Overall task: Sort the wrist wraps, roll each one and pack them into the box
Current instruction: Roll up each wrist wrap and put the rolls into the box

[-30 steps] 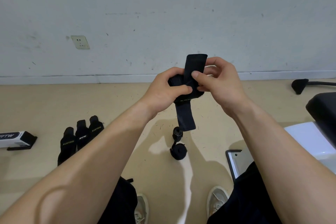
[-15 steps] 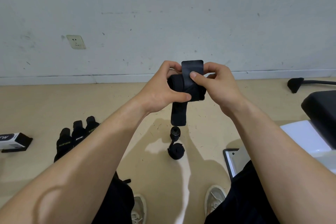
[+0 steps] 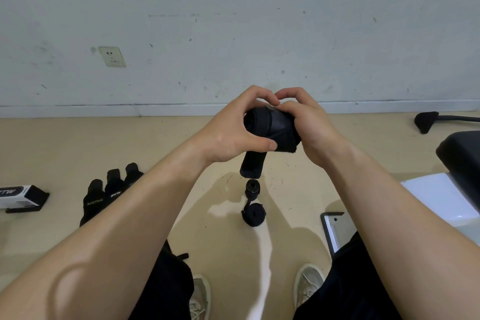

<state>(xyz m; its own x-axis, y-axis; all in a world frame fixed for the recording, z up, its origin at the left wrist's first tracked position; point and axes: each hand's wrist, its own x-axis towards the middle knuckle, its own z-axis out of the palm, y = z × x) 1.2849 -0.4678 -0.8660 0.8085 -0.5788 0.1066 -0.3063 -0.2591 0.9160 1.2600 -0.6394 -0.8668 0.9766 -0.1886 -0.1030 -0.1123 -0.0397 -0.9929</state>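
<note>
Both forearms raised in front of the chest, left hand (image 3: 228, 135) curled round a rolled black wrist wrap (image 3: 270, 128), thumb underneath, right hand (image 3: 309, 125) gripping its other end, loose tail hanging down, two rolled wraps (image 3: 253, 202) on the floor (image 3: 78, 143) below

Clock centred on my left hand (image 3: 233, 135) and right hand (image 3: 314, 127), both gripping the wrist wrap (image 3: 272, 125) in mid-air.
6: two rolled wraps (image 3: 254, 214) on the floor (image 3: 78, 143), straight below.
8: three flat wraps (image 3: 111, 189), box (image 3: 18, 196) beyond them.
3–4: black pad (image 3: 459, 153) and white bench frame (image 3: 439, 195) block.
3, near the wall (image 3: 233, 21): black foot (image 3: 426, 122).
Bare floor at 9–10, and at 7 and 5 either side of the rolls.
</note>
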